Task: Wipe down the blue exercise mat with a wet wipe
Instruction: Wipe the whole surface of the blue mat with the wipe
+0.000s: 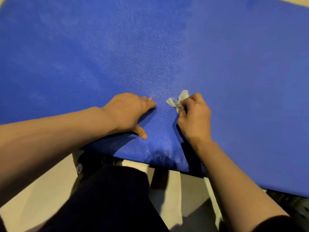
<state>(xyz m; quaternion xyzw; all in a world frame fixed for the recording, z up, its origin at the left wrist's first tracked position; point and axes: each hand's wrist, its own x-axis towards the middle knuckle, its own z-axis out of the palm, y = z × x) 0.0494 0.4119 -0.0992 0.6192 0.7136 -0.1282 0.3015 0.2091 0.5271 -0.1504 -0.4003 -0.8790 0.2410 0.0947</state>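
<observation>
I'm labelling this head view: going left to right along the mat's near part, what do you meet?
Left hand flat on the mat → wipe → right hand gripping it.

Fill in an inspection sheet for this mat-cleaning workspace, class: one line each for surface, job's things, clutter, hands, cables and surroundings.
Surface: blue exercise mat fills most of the view; a darker patch near its far right corner.
Job's things: crumpled wet wipe lies against the mat.
Clutter: nothing seen.
Hands: left hand rests flat on the mat, fingers spread; right hand has a grip on the wipe.
Cables: nothing seen.
Surroundings: pale floor beyond the near edge; dark clothing below.
</observation>
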